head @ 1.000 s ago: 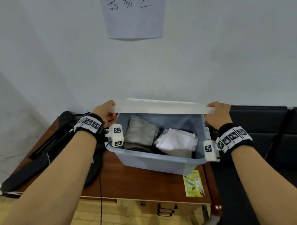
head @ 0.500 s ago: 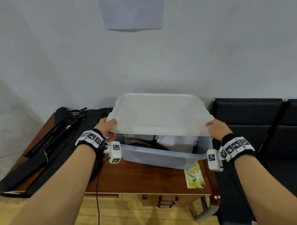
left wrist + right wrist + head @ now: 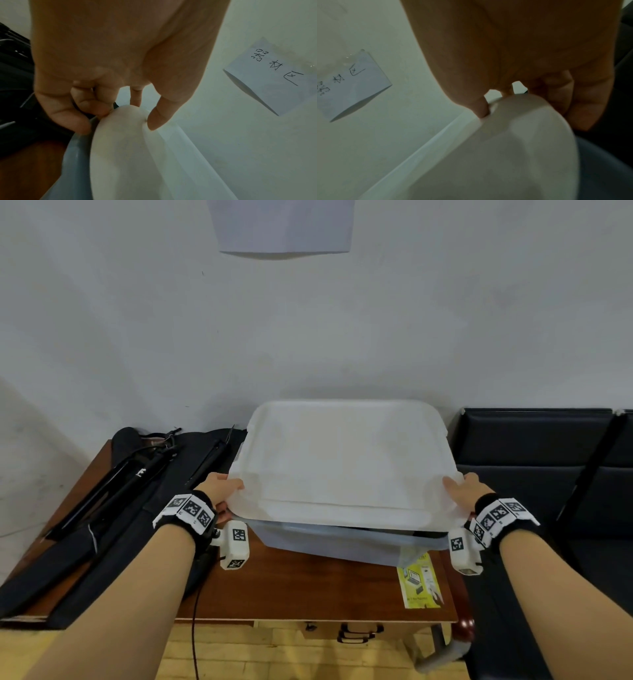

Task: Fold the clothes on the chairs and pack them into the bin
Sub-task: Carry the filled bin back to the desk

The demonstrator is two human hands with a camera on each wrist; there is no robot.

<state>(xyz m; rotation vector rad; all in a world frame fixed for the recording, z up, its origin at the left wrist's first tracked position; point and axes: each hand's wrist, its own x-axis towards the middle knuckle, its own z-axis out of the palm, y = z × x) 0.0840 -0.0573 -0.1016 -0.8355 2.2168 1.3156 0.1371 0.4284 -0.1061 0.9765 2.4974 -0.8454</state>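
Bin (image 3: 329, 546) sits centre frame on the worktop (image 3: 308, 587) — white lid (image 3: 342, 463) over it, near edge raised. Left hand (image 3: 219, 491) pinches the lid's near-left corner, right hand (image 3: 462, 487) its near-right corner — thumbs on top, fingers curled beneath.

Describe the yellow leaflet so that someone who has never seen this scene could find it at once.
Start at the brown wooden desk against the wall. On it stands the blue-grey bin under a white lid. The yellow leaflet lies flat at the desk's front right corner, partly under the bin, the only bright yellow thing there.
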